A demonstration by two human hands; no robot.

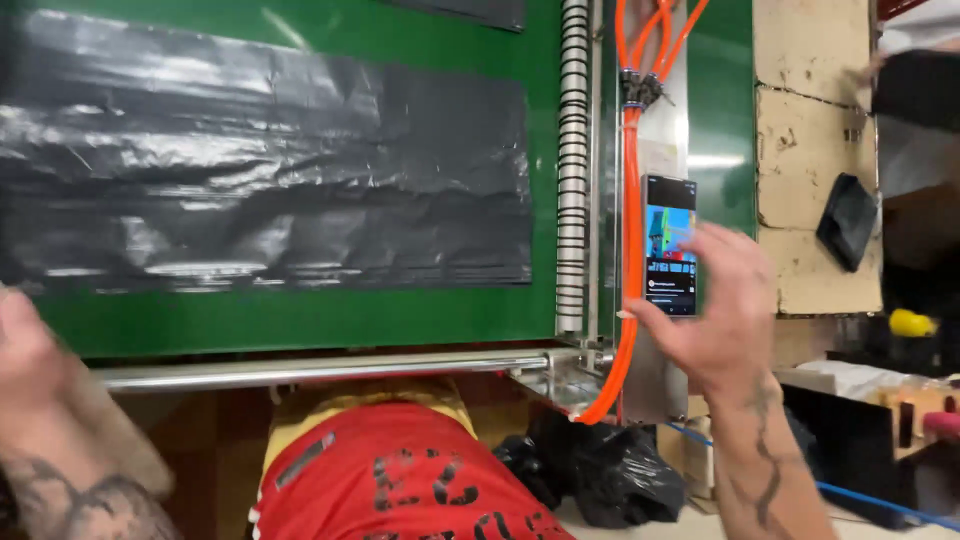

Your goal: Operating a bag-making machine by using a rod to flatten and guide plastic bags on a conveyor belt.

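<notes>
My right hand point(722, 310) is raised with fingers apart, touching the lit screen of a smartphone point(670, 245) that stands upright against a metal post. A fingertip rests near the phone's lower edge. My left hand point(25, 350) is at the far left edge, blurred, and nothing shows in it. Black plastic sheeting point(260, 160) lies flat on a green machine surface point(300, 320) in front of me. A steel rail point(320, 372) runs along the machine's lower edge.
Orange hoses point(632, 200) and a striped corrugated tube point(572, 170) run down beside the phone. A red printed sack point(400, 480) and a black bag point(610, 470) lie below. Cardboard point(810, 150) and a yellow object point(910, 323) are at right.
</notes>
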